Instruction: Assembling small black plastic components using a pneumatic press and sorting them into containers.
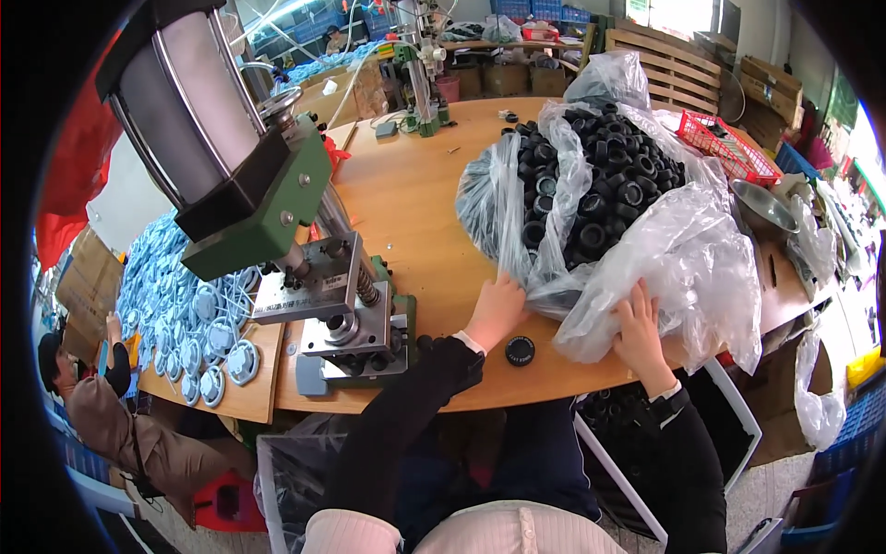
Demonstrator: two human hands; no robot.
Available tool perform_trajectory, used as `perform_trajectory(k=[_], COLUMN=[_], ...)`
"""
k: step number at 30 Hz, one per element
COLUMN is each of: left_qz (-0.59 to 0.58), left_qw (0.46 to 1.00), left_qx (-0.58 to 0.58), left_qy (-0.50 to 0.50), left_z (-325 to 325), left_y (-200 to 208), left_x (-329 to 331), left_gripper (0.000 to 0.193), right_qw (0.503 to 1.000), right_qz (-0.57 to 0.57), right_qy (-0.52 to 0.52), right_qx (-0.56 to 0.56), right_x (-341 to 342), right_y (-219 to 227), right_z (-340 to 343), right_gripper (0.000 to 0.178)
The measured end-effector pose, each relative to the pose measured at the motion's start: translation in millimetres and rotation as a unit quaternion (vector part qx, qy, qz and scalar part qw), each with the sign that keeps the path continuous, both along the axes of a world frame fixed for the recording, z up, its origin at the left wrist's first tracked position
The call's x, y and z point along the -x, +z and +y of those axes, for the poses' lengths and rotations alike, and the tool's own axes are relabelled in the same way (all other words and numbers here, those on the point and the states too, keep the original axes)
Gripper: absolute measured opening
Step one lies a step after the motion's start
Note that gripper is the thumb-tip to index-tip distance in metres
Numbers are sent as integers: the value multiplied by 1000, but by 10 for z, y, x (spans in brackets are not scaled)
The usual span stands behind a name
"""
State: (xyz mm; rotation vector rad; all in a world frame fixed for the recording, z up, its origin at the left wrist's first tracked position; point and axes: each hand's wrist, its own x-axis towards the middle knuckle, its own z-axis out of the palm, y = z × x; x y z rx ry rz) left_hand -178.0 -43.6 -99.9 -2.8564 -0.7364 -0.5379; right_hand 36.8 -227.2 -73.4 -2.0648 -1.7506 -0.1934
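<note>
A clear plastic bag (678, 245) lies open on the wooden table, heaped with small round black caps (637, 180). My left hand (496, 312) is closed on the bag's near left edge, its fingertips partly lost against the film. Farther right, my right hand (643, 340) grips the loose near flap of the same bag, fingers bent into the plastic. One black cap (520, 350) lies by itself on the table between my hands, close to the front edge.
A green press (355, 314) stands left of my left arm. Beyond it is a pile of light blue corded parts (189, 314), with a seated person (138, 425) alongside. A red basket (729, 148) and metal bowl (764, 207) sit right. Below the table edge is a white-rimmed bin (637, 499).
</note>
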Motion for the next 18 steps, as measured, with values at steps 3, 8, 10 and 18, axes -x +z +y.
perform_trajectory(k=[3, 8, 10, 18], left_qz=[40, -221, -219, -342], left_qw=[998, 974, 974, 895], left_qx=[40, 45, 40, 282], left_qy=[41, -35, -47, 41], left_z=[-184, -371, -287, 249], left_y=[309, 709, 774, 583], left_x=[-73, -354, -544, -1177], left_gripper=[30, 67, 74, 59], right_qw=[999, 977, 971, 898], right_qz=[6, 139, 160, 349], right_qy=[7, 112, 98, 50], right_qx=[-37, -121, -150, -265], right_x=[-106, -294, -301, -237], right_y=[-24, -23, -55, -122], right_z=[-38, -194, -192, 46], right_gripper=[39, 28, 26, 24])
